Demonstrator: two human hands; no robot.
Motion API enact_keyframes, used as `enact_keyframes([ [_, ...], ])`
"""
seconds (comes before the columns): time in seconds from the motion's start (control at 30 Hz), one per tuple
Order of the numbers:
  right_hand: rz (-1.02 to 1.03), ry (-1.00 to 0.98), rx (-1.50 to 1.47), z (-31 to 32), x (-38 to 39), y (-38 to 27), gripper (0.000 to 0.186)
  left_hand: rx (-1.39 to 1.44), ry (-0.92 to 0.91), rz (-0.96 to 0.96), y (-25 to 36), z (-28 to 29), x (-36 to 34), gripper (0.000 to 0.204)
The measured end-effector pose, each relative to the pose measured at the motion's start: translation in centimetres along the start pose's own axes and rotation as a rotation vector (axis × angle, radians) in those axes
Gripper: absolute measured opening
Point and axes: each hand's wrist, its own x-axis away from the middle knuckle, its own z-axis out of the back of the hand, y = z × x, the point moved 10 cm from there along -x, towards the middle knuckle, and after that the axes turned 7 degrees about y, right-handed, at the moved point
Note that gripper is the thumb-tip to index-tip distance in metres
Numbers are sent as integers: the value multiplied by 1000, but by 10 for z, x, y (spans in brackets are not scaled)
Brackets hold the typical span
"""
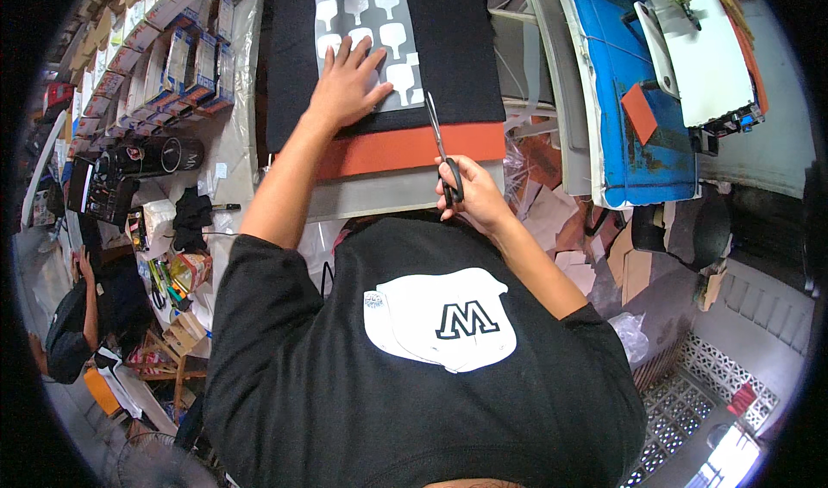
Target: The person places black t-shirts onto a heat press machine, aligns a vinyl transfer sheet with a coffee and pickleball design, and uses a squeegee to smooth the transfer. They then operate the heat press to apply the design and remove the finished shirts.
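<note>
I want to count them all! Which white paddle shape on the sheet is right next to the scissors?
The lowest one on the sheet's right side, the white paddle shape. It sits by the scissors tip; the others lie higher or under the left hand.

Left of the hands, rows of small cardboard boxes [164,53] stand packed along a shelf, and below them a black cylinder [155,156] lies on a cluttered side table [226,156] spread with clear plastic. Further down on that side, another person in dark clothes [82,315] sits among wooden crates [177,350] and loose clutter. Right of the hands, a blue panel [617,100] leans beside a white machine [703,44]. Below it, cardboard scraps [552,216] and a plastic bag [630,333] litter the floor. At the lower right, patterned floor tiles [681,406] catch bright daylight.
</note>
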Motion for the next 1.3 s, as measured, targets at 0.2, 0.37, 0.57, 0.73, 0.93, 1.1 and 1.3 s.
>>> enact_keyframes([
  [0.2, 14, -21, 37, -22, -7, -4, 41, 294, 37, -219, 42, 14, 16, 65],
  [0.37, 63, 40, 74, -26, -19, -4, 43, 344, 202, -235, 63, 25, 23, 19],
  [0.57, 81, 88, 85, -29, -22, -12, 41, 351, 272, -196, 68, 31, 26, 13],
  [0.73, 85, 122, 70, -29, -21, -8, 37, 359, 289, -178, 67, 30, 26, 12],
  [0.93, 81, 139, 105, -33, -15, -16, 32, 359, 323, -182, 67, 37, 25, 10],
  [1.1, 113, 200, 61, -30, -34, -31, 35, 427, 355, -202, 78, 60, 30, 9],
  [1.3, 139, 219, 89, -29, -38, -32, 32, 494, 376, -180, 78, 69, 32, 13],
])
